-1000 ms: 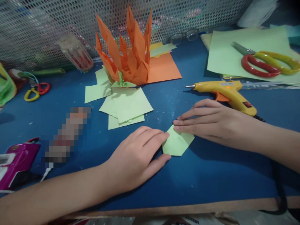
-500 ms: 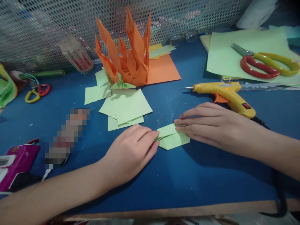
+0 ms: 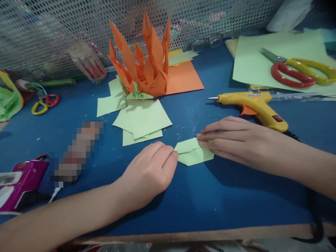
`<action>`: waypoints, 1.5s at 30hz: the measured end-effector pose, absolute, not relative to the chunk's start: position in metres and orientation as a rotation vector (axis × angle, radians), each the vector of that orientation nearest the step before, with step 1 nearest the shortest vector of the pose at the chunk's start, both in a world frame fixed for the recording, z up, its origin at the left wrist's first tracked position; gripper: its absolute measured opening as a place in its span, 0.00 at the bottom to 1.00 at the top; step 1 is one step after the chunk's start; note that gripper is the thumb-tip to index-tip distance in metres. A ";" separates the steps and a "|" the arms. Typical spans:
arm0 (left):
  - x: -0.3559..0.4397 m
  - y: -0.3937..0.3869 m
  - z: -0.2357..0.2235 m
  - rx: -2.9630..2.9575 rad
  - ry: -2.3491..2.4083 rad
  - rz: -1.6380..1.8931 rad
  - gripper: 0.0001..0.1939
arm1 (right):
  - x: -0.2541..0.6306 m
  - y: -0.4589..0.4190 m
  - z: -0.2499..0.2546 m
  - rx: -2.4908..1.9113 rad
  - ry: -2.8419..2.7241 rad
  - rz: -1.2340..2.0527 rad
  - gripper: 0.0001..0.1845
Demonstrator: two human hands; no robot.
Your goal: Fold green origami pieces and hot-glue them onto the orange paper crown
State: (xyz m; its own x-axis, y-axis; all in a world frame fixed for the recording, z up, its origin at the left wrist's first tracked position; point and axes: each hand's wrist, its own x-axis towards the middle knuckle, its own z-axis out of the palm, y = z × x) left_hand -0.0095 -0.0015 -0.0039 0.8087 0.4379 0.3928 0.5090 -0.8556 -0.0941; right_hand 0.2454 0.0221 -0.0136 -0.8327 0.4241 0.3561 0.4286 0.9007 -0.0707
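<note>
A small folded piece of light green paper (image 3: 195, 155) lies on the blue table, with creased flaps and slanted corners. My left hand (image 3: 152, 168) is closed, its fingers curled at the paper's left corner and pinching it. My right hand (image 3: 231, 143) has its fingers stretched out and lying flat, the tips over the paper's right end. That end is partly hidden under them. Just beyond lies a stack of green paper pieces (image 3: 149, 120). Behind the stack stands an orange folded-paper piece (image 3: 151, 77) with tall points and a small green folded bit at its front.
A yellow glue gun (image 3: 252, 101) lies beyond my right hand, its cord running to the table's front edge. Large scissors (image 3: 294, 73) rest on green sheets (image 3: 249, 56). Small scissors (image 3: 44, 103), a jar (image 3: 90, 64) and a purple object (image 3: 28, 178) are leftward.
My left fingers have shifted slightly at the paper's left corner, and the upper flap now lies flatter. My right hand stays nearly where it was. The whole view has moved a little.
</note>
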 end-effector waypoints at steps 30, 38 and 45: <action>-0.010 0.004 -0.001 -2.963 -0.617 -0.483 0.13 | 0.251 0.020 0.003 -0.522 -2.759 -0.268 0.14; -0.008 0.008 -0.012 -2.848 -0.628 -0.677 0.07 | 0.242 0.022 0.001 -0.526 -2.717 -0.463 0.10; -0.008 0.009 -0.004 -3.166 -1.003 -0.903 0.08 | 0.238 0.021 -0.001 -0.690 -2.520 -0.136 0.07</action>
